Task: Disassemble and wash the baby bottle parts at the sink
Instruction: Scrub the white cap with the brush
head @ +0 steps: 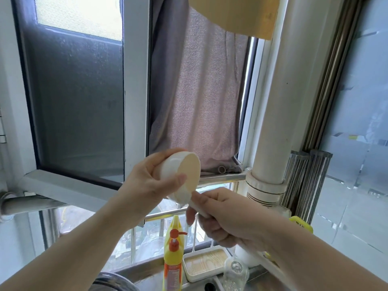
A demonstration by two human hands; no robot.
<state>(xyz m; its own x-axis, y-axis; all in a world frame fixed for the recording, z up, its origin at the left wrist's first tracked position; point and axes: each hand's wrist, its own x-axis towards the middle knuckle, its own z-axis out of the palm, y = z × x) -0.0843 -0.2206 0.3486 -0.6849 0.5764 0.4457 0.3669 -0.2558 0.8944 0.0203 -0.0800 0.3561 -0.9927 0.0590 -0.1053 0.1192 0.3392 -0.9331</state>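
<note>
I hold a white, bowl-shaped bottle part [184, 175] up at chest height in front of the window, its open cream-coloured side turned to the right. My left hand [155, 181] grips it from behind, thumb on the rim. My right hand [222, 215] is curled round a thin white handle [199, 208] whose far end goes into the part; what sits on that end is hidden. A clear glass bottle [235, 269] stands below by the sink, under my right forearm.
A yellow pump bottle of detergent [173, 255] stands on the sill beside a white tray with a wood-grain base [203, 267]. Grey towel [201, 97] hangs in the window. A thick white pipe [279, 101] rises at right, metal rods [302, 181] beside it.
</note>
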